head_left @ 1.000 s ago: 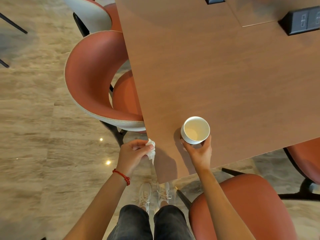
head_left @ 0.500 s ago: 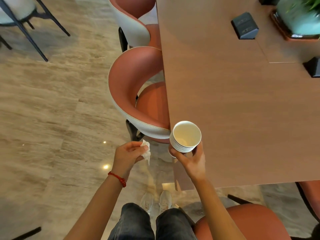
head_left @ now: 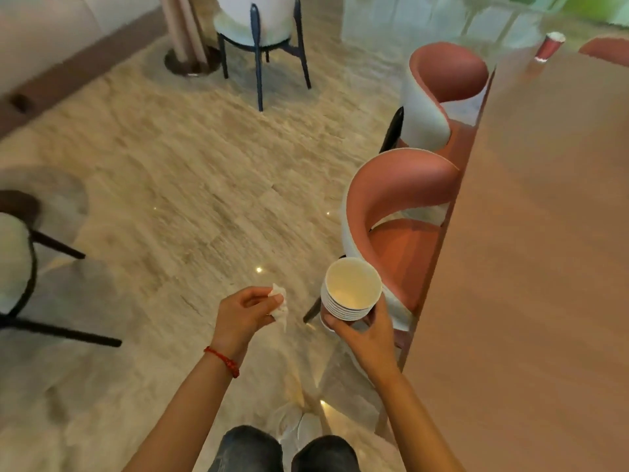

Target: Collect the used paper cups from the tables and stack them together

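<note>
My right hand (head_left: 366, 330) grips a stack of several white paper cups (head_left: 350, 289) from below, held in the air left of the long wooden table (head_left: 531, 267), over the floor. The top cup looks empty. My left hand (head_left: 243, 315) pinches a crumpled white tissue (head_left: 279, 304) beside the stack. A single red paper cup (head_left: 548, 46) stands upright at the far end of the table, well away from both hands.
Two red shell chairs (head_left: 398, 206) (head_left: 442, 93) are tucked against the table's left edge. A white chair with dark legs (head_left: 262, 32) stands across the marble floor, another chair (head_left: 20, 267) at the left. The view is motion-blurred.
The cup stack has been lifted off the table corner and carried left, clear of the table. The view has swung up and left, showing the floor and the far red cup.
</note>
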A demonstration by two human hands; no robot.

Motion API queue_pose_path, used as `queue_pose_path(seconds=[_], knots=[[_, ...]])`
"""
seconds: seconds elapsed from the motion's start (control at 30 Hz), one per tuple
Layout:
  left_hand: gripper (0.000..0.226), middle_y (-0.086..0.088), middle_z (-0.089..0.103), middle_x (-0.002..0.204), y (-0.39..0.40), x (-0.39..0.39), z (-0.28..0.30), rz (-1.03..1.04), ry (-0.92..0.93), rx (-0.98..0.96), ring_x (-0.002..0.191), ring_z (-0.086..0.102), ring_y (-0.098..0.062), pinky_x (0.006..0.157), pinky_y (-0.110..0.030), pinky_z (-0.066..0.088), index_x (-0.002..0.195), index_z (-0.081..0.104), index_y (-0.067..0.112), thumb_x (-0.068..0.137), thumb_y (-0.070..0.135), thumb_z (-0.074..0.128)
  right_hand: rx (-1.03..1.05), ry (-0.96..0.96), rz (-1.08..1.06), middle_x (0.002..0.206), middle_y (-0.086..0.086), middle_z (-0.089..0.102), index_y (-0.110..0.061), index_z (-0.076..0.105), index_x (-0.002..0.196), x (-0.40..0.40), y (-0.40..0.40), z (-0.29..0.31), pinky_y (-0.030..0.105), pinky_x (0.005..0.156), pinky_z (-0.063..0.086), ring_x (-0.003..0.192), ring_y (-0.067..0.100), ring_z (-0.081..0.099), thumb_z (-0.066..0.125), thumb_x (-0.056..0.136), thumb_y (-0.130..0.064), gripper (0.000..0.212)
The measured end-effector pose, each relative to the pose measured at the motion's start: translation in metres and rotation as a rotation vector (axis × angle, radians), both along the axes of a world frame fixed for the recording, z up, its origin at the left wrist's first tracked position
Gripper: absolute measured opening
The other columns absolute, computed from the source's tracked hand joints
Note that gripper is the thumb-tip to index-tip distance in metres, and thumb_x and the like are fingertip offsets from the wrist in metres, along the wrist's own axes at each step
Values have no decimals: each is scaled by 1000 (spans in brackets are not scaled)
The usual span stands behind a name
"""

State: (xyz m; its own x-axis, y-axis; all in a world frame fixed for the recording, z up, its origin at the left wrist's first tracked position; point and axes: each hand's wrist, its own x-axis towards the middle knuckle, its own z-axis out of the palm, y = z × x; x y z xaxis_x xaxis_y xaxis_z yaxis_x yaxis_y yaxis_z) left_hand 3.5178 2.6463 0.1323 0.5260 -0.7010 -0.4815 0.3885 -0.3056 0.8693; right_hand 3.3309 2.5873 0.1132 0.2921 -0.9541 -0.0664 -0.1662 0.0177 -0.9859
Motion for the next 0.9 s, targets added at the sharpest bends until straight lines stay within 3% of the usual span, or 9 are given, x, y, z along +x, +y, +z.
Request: queue_pose_path(seconds=[0.1, 0.2, 0.37, 0.53, 0.6, 0.7, 0.9], knots=[[10, -5, 72, 76, 35, 16, -2, 146, -12, 23, 70, 68, -12, 56, -18, 54, 87, 68, 4, 77, 2, 70, -4, 7, 152, 115, -32, 56, -49, 45, 116, 24, 2, -3, 2, 83, 41, 109, -13, 51, 86, 65, -16, 72], [9, -4, 72, 74, 73, 29, -4, 287, -11, 55, 70, 68, -14, 59, -22, 54, 85, 68, 6, 77, 3, 71, -2, 26, 275, 108, -23, 59, -43, 48, 109, 52, 13, -5, 1, 78, 40, 102, -15, 52, 86, 64, -12, 67], [6, -1, 73, 66, 135, 52, -1, 492, -25, 44, 63, 69, -10, 54, -17, 53, 80, 69, 7, 76, 3, 71, -3, 20, 536, 112, -15, 59, -40, 48, 111, 104, 44, 0, 8, 83, 44, 106, -5, 54, 84, 60, -29, 63], [6, -1, 72, 67, 196, 78, 7, 673, -13, -5, 64, 68, -10, 57, -20, 55, 82, 68, 4, 77, 1, 69, -29, 4, 728, 107, -28, 59, -44, 48, 111, 161, 92, 9, 7, 81, 42, 104, -3, 56, 83, 57, -40, 64], [5, -1, 72, 66, 223, 92, 12, 745, -20, -28, 62, 68, -10, 56, -20, 55, 80, 68, 4, 77, -1, 69, -52, -6, 794, 108, -24, 61, -43, 49, 110, 187, 115, 12, 7, 81, 42, 103, -2, 56, 81, 56, -45, 63], [7, 0, 72, 63, 272, 115, 17, 839, -34, -49, 60, 68, -9, 54, -19, 55, 77, 68, 6, 78, -1, 68, -49, -15, 886, 107, -12, 64, -39, 51, 110, 229, 158, 14, 12, 81, 44, 101, 2, 58, 80, 54, -47, 63], [6, 0, 71, 63, 384, 164, 17, 1013, -51, -41, 59, 67, -9, 54, -17, 53, 75, 69, 7, 76, 2, 71, -51, -22, 1053, 103, -18, 65, -44, 53, 106, 309, 259, 11, 16, 83, 46, 100, 4, 60, 80, 53, -47, 60]])
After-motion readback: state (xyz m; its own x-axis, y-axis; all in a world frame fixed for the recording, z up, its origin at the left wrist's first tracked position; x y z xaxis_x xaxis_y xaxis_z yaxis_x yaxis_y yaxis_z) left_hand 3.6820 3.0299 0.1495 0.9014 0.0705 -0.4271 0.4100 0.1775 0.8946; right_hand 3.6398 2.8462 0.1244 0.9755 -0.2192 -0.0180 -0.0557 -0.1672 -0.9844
